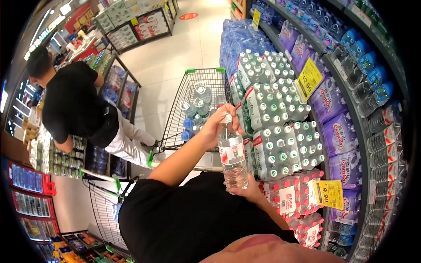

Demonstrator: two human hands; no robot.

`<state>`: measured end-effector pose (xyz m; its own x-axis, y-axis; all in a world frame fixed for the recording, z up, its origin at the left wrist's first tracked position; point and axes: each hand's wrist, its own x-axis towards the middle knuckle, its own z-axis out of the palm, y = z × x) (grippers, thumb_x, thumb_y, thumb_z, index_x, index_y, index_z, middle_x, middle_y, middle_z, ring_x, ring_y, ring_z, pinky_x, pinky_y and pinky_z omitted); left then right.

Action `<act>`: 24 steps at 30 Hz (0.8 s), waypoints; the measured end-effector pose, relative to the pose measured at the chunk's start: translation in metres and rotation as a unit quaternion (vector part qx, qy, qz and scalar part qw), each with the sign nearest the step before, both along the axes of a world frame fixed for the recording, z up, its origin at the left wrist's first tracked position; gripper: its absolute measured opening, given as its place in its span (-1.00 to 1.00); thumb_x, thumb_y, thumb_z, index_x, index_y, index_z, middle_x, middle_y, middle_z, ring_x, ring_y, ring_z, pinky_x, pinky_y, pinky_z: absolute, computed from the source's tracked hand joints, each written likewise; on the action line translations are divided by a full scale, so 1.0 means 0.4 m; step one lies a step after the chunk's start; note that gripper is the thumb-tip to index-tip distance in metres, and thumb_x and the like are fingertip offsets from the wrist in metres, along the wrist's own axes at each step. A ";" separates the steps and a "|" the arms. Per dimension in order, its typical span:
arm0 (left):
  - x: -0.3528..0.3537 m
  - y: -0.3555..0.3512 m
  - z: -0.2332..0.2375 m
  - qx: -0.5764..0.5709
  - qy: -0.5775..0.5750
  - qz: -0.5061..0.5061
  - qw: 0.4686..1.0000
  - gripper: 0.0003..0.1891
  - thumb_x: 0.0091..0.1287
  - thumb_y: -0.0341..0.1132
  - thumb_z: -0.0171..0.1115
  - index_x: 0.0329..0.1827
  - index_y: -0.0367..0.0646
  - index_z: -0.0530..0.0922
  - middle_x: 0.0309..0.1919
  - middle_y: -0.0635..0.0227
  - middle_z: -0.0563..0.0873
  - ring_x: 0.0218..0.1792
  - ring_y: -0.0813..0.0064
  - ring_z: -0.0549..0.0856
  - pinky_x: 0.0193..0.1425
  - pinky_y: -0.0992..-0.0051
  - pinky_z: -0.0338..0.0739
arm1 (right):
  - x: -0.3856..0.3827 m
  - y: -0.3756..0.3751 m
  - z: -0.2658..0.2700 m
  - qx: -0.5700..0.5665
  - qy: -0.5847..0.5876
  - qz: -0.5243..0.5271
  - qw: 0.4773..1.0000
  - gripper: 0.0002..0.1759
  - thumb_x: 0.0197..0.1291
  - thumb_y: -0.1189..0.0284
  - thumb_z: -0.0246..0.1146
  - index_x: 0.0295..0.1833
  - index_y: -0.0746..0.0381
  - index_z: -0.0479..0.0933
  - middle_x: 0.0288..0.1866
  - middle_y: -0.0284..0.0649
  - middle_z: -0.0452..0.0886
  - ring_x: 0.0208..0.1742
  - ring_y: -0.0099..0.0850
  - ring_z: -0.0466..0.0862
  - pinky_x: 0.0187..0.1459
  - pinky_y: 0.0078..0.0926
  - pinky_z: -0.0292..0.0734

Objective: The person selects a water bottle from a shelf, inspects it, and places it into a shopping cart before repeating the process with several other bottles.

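A clear water bottle [233, 153] with a white cap and a white and red label is upright in front of my chest. My left hand [221, 124] is closed round its neck, just under the cap. Beneath, my right hand [247, 187] grips the bottle's base. Just beyond my hands stands a wire shopping cart [175, 111] with green corners. Inside it are several clear bottles [201, 93] and blue-capped ones [188, 124]. A small red thing shows by my left fingertips, too hidden to name.
Shrink-wrapped packs of green-and-white-capped bottles [287, 147] and red-capped bottles [291, 195] are stacked at the right, beside tall shelves [346, 74]. A person in black [76, 103] stands at the left by display racks. A second cart [98, 206] is at the lower left.
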<state>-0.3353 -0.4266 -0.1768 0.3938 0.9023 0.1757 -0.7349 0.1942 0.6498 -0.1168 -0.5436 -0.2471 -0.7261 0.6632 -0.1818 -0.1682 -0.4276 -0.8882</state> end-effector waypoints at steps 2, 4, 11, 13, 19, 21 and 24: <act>0.020 -0.029 -0.007 -0.047 -0.043 -0.018 0.998 -0.64 0.30 -0.04 0.17 -0.06 -0.12 0.44 -0.28 0.19 0.63 -0.10 0.15 0.70 0.12 0.12 0.58 | -0.030 0.013 0.018 -0.043 0.040 0.028 0.998 -0.23 -0.04 0.33 0.53 0.26 0.32 0.33 0.02 -0.20 0.59 0.04 -0.43 0.62 0.06 -0.41 0.59; 0.004 -0.040 -0.050 -0.090 -0.084 -0.057 0.991 -0.55 0.26 -0.03 0.19 0.05 -0.17 0.45 -0.11 0.10 0.65 0.01 0.08 0.68 0.20 0.06 0.55 | -0.059 0.015 0.001 -0.072 0.055 0.025 0.996 -0.25 -0.02 0.34 0.52 0.25 0.32 0.34 0.02 -0.19 0.59 0.05 -0.41 0.63 0.05 -0.39 0.61; -0.111 -0.041 -0.124 -0.151 -0.039 -0.006 0.988 -0.68 0.19 -0.09 0.20 -0.18 -0.16 0.49 -0.29 0.17 0.66 -0.22 0.18 0.70 -0.06 0.22 0.63 | -0.147 0.043 -0.079 -0.083 0.058 0.051 0.994 -0.16 0.00 0.22 0.52 0.32 0.33 0.30 -0.01 -0.08 0.63 -0.07 -0.34 0.69 0.01 -0.39 0.62; -0.130 -0.055 -0.117 -0.174 -0.024 0.027 0.984 -0.68 0.20 -0.07 0.18 -0.19 -0.14 0.49 -0.29 0.20 0.66 -0.24 0.22 0.70 -0.11 0.23 0.64 | -0.166 0.043 -0.087 -0.091 0.063 0.056 0.992 -0.18 0.02 0.22 0.51 0.32 0.33 0.30 -0.02 -0.09 0.63 -0.06 -0.34 0.69 0.01 -0.38 0.63; -0.185 -0.076 -0.126 -0.189 -0.028 0.070 0.979 -0.69 0.21 -0.05 0.15 -0.20 -0.12 0.50 -0.31 0.25 0.66 -0.25 0.26 0.71 -0.12 0.22 0.66 | -0.207 0.051 -0.079 -0.099 0.052 0.063 0.992 -0.30 0.08 0.27 0.46 0.25 0.34 0.34 -0.05 -0.14 0.61 -0.10 -0.37 0.68 -0.05 -0.39 0.64; -0.194 -0.073 -0.140 -0.191 -0.032 0.068 0.979 -0.69 0.21 -0.06 0.14 -0.20 -0.11 0.50 -0.32 0.25 0.65 -0.23 0.25 0.71 -0.10 0.18 0.65 | -0.210 0.051 -0.080 -0.103 0.049 0.064 0.991 -0.34 0.10 0.28 0.44 0.23 0.33 0.35 -0.06 -0.16 0.61 -0.13 -0.39 0.68 -0.08 -0.42 0.64; -0.191 -0.073 -0.154 -0.199 -0.040 0.074 0.976 -0.71 0.23 -0.08 0.14 -0.20 -0.11 0.50 -0.32 0.24 0.65 -0.22 0.24 0.70 -0.11 0.18 0.64 | -0.212 0.047 -0.081 -0.105 0.042 0.064 0.992 -0.35 0.11 0.27 0.43 0.23 0.34 0.35 -0.08 -0.16 0.61 -0.15 -0.39 0.68 -0.09 -0.44 0.63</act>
